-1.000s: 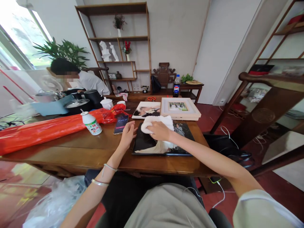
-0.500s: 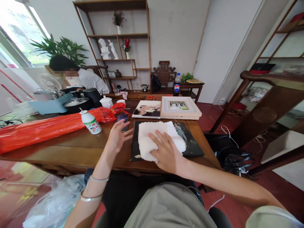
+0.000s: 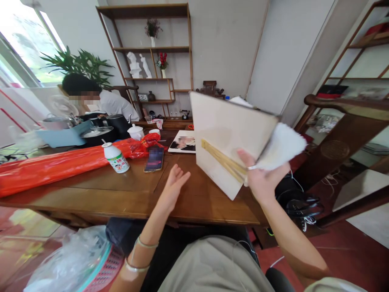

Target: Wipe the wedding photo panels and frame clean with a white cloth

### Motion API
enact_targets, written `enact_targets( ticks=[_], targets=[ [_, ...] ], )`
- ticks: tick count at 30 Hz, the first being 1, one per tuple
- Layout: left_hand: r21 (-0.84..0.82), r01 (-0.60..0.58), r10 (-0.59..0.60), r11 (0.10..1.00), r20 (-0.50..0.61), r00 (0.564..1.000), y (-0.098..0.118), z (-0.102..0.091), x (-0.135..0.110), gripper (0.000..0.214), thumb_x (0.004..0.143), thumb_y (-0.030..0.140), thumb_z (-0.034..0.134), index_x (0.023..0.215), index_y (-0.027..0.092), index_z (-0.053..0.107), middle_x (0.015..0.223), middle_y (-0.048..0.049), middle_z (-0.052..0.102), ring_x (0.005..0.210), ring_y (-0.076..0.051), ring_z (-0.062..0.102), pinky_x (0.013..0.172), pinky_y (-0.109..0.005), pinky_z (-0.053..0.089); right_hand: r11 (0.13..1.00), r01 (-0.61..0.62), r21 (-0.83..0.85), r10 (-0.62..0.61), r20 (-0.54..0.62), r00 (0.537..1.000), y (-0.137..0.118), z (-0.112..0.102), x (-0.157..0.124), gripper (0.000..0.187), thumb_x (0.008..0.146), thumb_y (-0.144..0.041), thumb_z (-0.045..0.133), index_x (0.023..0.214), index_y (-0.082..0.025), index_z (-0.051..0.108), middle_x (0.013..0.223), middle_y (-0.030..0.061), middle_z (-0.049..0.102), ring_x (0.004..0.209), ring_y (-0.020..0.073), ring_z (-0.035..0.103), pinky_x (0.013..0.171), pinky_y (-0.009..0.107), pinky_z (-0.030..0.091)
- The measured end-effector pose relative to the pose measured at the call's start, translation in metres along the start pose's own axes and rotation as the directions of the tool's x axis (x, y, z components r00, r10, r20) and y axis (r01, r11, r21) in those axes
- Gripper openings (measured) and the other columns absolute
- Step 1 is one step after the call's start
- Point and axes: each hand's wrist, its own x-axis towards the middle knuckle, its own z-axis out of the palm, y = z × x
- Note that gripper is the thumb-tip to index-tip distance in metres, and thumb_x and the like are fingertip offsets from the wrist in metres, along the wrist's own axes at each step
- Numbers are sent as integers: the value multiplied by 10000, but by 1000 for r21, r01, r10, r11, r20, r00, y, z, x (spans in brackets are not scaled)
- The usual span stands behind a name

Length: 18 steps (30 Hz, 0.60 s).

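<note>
My right hand point(image 3: 263, 184) grips the lower right edge of a photo panel point(image 3: 232, 125), raised and tilted above the table. Its pale back faces me, crossed by a yellowish strip point(image 3: 223, 161); the picture side is turned away. Bunched against the panel's far side, a white towel point(image 3: 285, 146) is held in the same hand. My left hand point(image 3: 175, 184) hovers over the wooden table point(image 3: 136, 198) left of the panel, fingers apart and holding nothing. Just beyond it lie a phone point(image 3: 154, 160) and a smaller photo print point(image 3: 182, 142), partly covered by the panel.
A white drink bottle point(image 3: 116, 158) and a long red plastic-wrapped bundle point(image 3: 67, 162) lie to the left. Behind them are a blue bin point(image 3: 60, 136), a teapot point(image 3: 135, 132) and a seated person point(image 3: 115, 103). A wooden chair point(image 3: 343, 138) stands at right.
The photo panel, earlier flat on the table under the towel, is now lifted and turned back side toward me in my right hand. My left hand has moved right and slightly down.
</note>
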Motion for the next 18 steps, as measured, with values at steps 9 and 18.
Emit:
enact_targets(
  ticks=[9, 18],
  targets=[
    [-275, 12, 21, 961, 115, 993, -17, 46, -30, 377, 821, 444, 562, 1132, 230, 548, 1255, -62, 570, 1144, -244, 540, 924, -342, 486, 828, -326, 456, 451, -197, 870, 6, -7, -3, 455, 699, -223, 679, 1122, -150, 526, 1087, 69, 595, 1007, 231, 590, 905, 446, 488],
    [-60, 229, -232, 972, -47, 972, 13, -10, 9, 336, 783, 375, 616, 1016, 134, 590, 904, -125, 701, 829, -274, 679, 728, -397, 552, 861, -345, 373, 487, -412, 771, 54, -67, 16, 656, 480, -209, 830, 1084, -168, 577, 1145, 132, 605, 1036, 256, 585, 836, 366, 527]
  ],
)
